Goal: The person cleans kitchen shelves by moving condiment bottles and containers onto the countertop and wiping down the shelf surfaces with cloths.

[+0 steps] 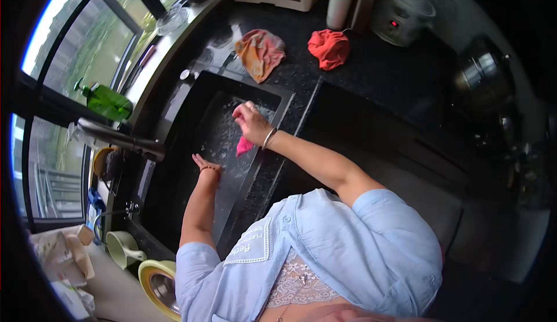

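A black sink [174, 126] with wet, water-splashed surfaces lies below my hands. My right hand [250, 123], with a bangle at its wrist, is over the sink's right part, its fingers curled. A bright pink cloth [244, 146] pokes out beneath that hand; the grip on it is partly hidden. Lower and to the left, my left hand [206, 163] reaches into the sink with fingers stretched out, holding nothing visible; beads circle its wrist. The faucet [119, 139] juts in from the left, beside the sink.
Behind the sink, a stained orange-pink cloth [260, 54] and a red cloth [329, 50] lie on the wet black counter [383, 69]. A green bottle [105, 101] stands by the window. A pale green mug [123, 249] and a yellow-rimmed bowl [152, 274] sit at lower left.
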A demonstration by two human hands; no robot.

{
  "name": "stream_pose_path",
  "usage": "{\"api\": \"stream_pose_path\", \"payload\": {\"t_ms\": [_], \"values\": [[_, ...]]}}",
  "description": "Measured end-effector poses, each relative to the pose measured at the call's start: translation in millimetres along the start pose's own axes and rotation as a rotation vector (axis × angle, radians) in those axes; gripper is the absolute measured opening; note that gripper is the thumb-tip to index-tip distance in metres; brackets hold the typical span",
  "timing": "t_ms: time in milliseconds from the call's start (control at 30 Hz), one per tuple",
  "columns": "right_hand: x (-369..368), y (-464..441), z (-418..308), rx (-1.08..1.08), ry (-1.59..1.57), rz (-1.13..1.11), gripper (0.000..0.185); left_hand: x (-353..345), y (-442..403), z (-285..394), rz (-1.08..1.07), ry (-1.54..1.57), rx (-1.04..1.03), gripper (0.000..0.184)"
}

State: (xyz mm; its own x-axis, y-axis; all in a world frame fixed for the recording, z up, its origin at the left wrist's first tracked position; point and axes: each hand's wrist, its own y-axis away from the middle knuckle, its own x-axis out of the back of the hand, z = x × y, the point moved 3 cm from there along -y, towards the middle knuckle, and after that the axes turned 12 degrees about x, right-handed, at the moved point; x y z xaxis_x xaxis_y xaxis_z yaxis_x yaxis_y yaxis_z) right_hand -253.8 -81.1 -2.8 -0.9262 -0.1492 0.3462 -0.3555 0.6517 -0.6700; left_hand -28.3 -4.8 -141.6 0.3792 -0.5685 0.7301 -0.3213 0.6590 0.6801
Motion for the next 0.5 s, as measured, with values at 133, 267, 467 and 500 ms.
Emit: {"api": "stream_pose_path", "payload": {"t_ms": [133, 267, 467, 500], "values": [[82.7, 33.7, -30.0, -0.221, -0.213, 0.278, 0.009, 84.2, 27.4, 67.5, -0.127, 0.711, -0.593, 0.047], [196.0, 89.5, -58.9, -0.457, -0.667, 0.179, 0.017, 144.0, 145.0, 148.9, -0.604, 1.544, -1.177, 0.055], [375.1, 299.6, -81.0, -0.731, 0.170, 0.542, 0.049, 31.9, 166.9, 352.4, 0.264, 0.975, -0.806, 0.049], [403.4, 326.7, -96.1, -0.650, 0.105, 0.618, 0.050, -14.3, 222.5, 407.8, -0.131, 1.129, -0.881, 0.046]]}}
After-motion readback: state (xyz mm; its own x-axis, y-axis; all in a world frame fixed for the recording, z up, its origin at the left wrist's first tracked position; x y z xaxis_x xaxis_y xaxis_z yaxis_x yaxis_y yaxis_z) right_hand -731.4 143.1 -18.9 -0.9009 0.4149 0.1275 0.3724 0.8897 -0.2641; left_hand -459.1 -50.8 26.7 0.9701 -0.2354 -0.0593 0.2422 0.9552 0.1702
